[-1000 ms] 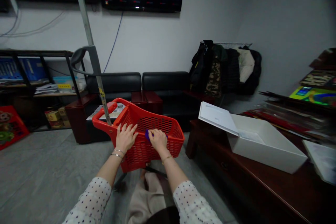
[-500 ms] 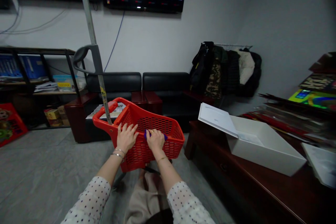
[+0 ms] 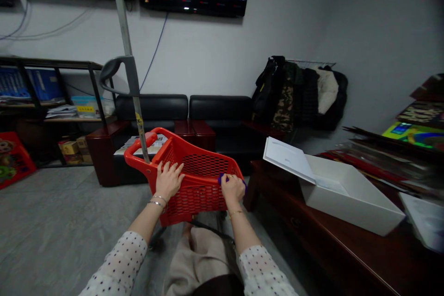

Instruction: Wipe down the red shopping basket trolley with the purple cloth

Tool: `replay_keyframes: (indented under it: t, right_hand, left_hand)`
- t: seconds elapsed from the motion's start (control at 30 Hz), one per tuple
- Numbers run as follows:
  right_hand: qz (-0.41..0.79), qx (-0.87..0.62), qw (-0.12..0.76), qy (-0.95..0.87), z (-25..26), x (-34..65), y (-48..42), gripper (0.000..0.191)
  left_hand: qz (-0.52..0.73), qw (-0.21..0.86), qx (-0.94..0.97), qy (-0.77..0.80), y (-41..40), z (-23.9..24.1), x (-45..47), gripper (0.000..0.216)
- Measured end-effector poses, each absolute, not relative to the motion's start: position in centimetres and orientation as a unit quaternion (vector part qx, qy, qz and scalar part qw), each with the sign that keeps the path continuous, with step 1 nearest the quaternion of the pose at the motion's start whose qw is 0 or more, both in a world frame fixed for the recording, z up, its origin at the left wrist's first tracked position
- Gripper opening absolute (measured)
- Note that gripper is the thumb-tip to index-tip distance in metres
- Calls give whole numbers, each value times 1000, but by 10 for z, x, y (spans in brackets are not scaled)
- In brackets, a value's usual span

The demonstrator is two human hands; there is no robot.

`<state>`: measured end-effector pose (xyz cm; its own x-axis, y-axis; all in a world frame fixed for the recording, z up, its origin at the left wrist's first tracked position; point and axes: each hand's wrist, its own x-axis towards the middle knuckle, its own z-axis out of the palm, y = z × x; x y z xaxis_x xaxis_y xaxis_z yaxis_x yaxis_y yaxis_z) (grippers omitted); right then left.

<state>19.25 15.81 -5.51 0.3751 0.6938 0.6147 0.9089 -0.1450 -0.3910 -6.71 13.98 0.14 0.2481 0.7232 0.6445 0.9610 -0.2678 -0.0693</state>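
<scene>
A red plastic shopping cart (image 3: 194,194) with perforated sides stands in front of my knees, its handle end to the left. My left hand (image 3: 169,179) lies on its near rim close to the handle, fingers spread. At the right end of the same rim, my right hand (image 3: 232,189) is closed round a purple cloth (image 3: 221,177) and presses it to the rim. Most of the cloth is hidden under the fingers. A metal pole (image 3: 125,37) with a grey loop handle rises by the cart's handle.
To the right, a dark wooden table (image 3: 333,236) bears an open white box (image 3: 354,208) and a stack of flat packaging (image 3: 374,162). Black sofas (image 3: 222,111) line the wall behind the cart. Shelves (image 3: 52,62) stand left; coats (image 3: 301,97) hang at the back right.
My right hand has slid the purple cloth rightward along the near rim to the cart's right end. My left hand stays on the rim near the handle.
</scene>
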Motion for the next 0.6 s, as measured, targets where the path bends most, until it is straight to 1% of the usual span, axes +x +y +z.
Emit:
replay_keyframes:
  t: [0.13,0.23,0.3,0.37,0.5,0.6]
  right_hand:
    - [-145,-657,381,-634,-43,117,159,34]
    - [-120,-614,393,-673,-38,93,159,33]
    - [-109,-599,396,-688,-41,108,158,33]
    - [-107,-601,394,-687,-49,143,158,33]
    - [-112,-678,387,-615,-66,220,160,33]
    - [-124,-732,384,-549,-68,231,160,33]
  left_hand:
    - [-254,237,-754,-557,142,1,-69,46]
    - [-248,236,-759,-554,142,1,-72,47]
    - [-242,237,-761,-553,141,1,-73,47]
    - [-243,237,-760,-555,140,1,-73,47]
    - [-253,231,-758,-555,139,1,-70,47]
    - [-265,225,-756,-555,139,0,-68,47]
